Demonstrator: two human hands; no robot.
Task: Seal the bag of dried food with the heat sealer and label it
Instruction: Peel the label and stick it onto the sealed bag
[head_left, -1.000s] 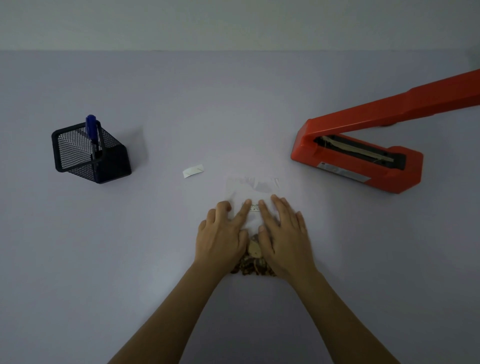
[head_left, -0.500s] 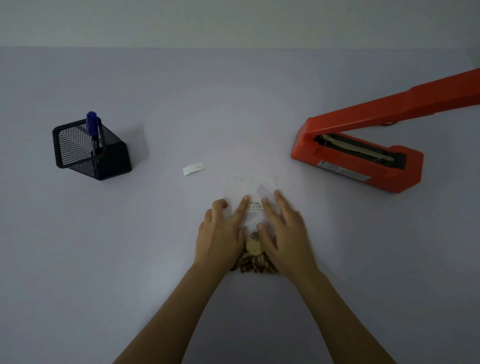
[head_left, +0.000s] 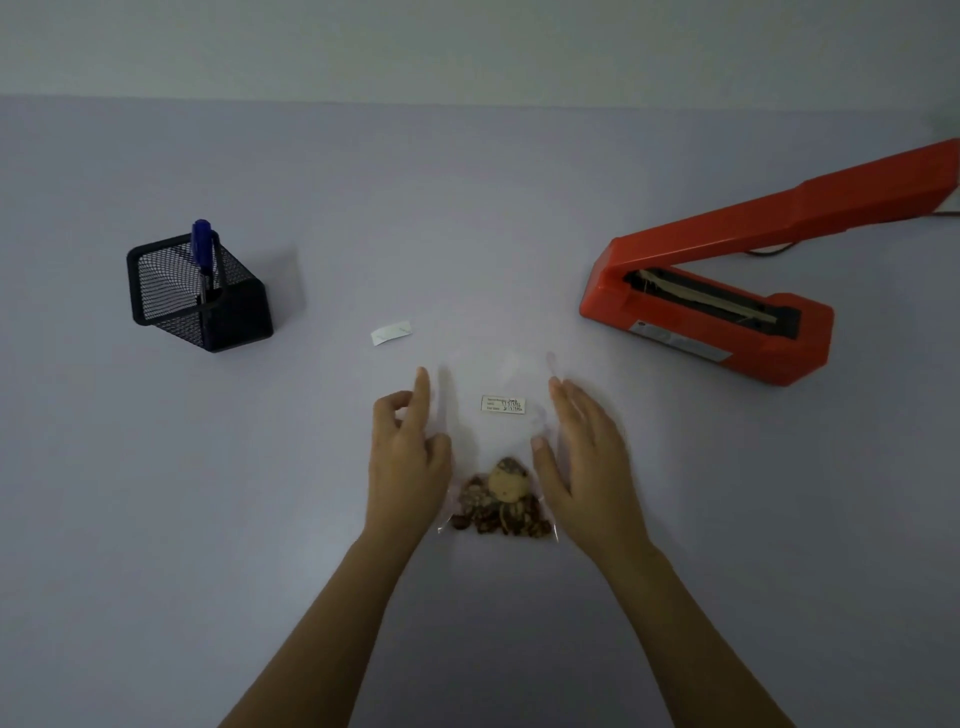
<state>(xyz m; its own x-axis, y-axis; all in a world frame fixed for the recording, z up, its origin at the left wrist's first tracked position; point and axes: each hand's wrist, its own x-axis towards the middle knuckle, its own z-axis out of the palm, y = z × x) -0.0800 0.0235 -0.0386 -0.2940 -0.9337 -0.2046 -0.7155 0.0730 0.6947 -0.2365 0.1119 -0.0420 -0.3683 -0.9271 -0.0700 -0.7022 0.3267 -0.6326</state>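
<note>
Tabletop (head_left: 519, 208) seen from above, pale and dimly lit. Far left, a black mesh pen holder (head_left: 200, 293) holds 1 blue pen (head_left: 201, 247). Nearer centre lies a small white paper strip (head_left: 391, 332), probably the label's peeled backing. The left hand (head_left: 408, 452) hovers open, fingers loosely curled, just beside the bag's left edge, gripping nothing. Between the 2 hands, the clear bag of dried food (head_left: 501, 499) lies flat, contents bunched at its near end, a written label (head_left: 503, 404) stuck on its middle. The right hand (head_left: 587, 457) is open and empty at the bag's right edge. Far right, the red heat sealer (head_left: 727, 312) stands with its arm raised. Labelling looks done; whether the bag is sealed cannot be told.
</note>
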